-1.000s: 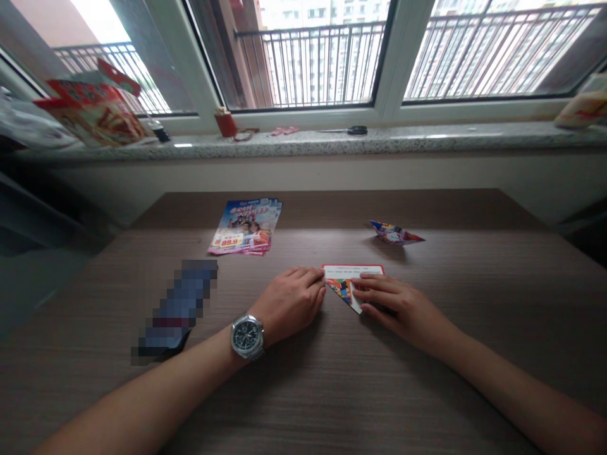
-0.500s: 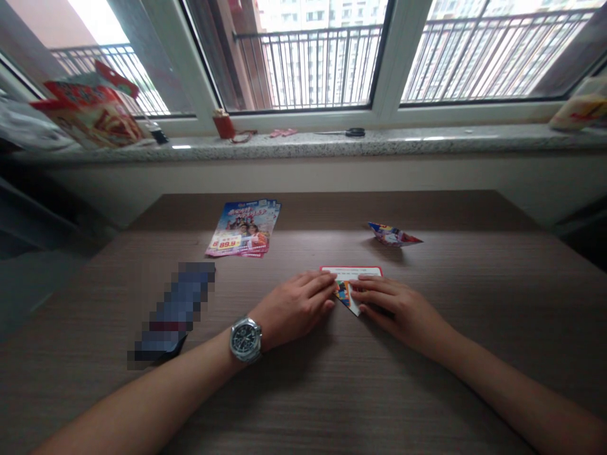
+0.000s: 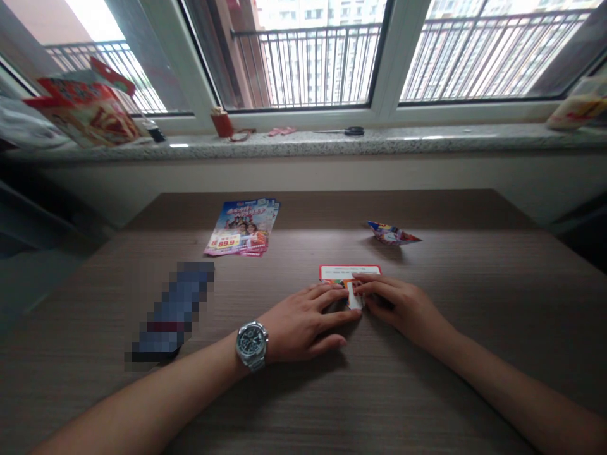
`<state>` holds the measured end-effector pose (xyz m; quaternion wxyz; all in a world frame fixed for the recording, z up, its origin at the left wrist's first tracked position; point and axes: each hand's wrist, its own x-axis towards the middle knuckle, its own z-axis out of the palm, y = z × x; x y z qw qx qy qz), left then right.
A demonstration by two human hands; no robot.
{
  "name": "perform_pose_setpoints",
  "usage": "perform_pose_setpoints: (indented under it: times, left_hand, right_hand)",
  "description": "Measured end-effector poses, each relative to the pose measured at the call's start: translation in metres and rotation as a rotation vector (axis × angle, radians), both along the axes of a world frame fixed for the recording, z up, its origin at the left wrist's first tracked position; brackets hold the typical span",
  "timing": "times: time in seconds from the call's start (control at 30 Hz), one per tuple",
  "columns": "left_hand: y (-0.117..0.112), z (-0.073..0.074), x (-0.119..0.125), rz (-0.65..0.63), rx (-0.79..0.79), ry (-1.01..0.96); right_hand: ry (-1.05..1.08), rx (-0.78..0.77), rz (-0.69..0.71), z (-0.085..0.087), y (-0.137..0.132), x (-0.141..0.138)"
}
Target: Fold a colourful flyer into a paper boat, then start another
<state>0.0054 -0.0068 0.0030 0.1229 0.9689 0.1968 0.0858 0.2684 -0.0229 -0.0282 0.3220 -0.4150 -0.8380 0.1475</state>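
Here, at a brown wood-grain table (image 3: 427,392) beneath a wide window, you work a sheet of paper flat with both hands. On the far left of the speckled stone windowsill (image 3: 474,140) a red-and-white printed snack bag (image 3: 88,117) leans against the glass. On the table's left side lies a dark oblong object (image 3: 173,313), blurred beyond telling, and beyond it a small stack of colourful advertising flyers (image 3: 241,235). A small red cup (image 3: 222,123) stands on the sill above them.

A silver-cased wristwatch (image 3: 251,344) sits on your left wrist. Your left hand (image 3: 308,322) lies palm down, fingers stretched out and spread, grasping nothing; its forefinger and middle finger rest on the near left part of the red-bordered, partly folded white paper sheet (image 3: 349,273). That sheet lies flat near the middle of the table, just ahead of both hands, with a multicoloured folded flap showing between your fingertips. Black-handled scissors (image 3: 353,131) lie on the sill behind it.

Your right hand (image 3: 403,306) meets the sheet from the other side, fingers bent, their tips on the flap; whether they pinch it or only press it down cannot be told. Farther back to the right sits a colourful folded paper boat (image 3: 391,234), well apart from the hands. A pale plastic package (image 3: 576,107) rests at the sill's far right end.
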Motion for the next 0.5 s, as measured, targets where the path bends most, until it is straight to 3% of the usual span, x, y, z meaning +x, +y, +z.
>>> perform_pose_setpoints:
  times: [0.13,0.27,0.5]
  left_hand:
    - [0.001,0.0,0.0,-0.006,-0.022,0.031]
    - [0.002,0.001,0.0,-0.029,-0.032,0.061]
    - [0.002,0.001,0.0,-0.032,-0.025,0.056]
  right_hand:
    - [0.014,-0.06,-0.084,0.001,0.006,0.01]
    - [-0.031,0.014,-0.18,0.002,0.014,0.022]
    - [-0.017,-0.046,-0.173,0.007,0.019,0.032]
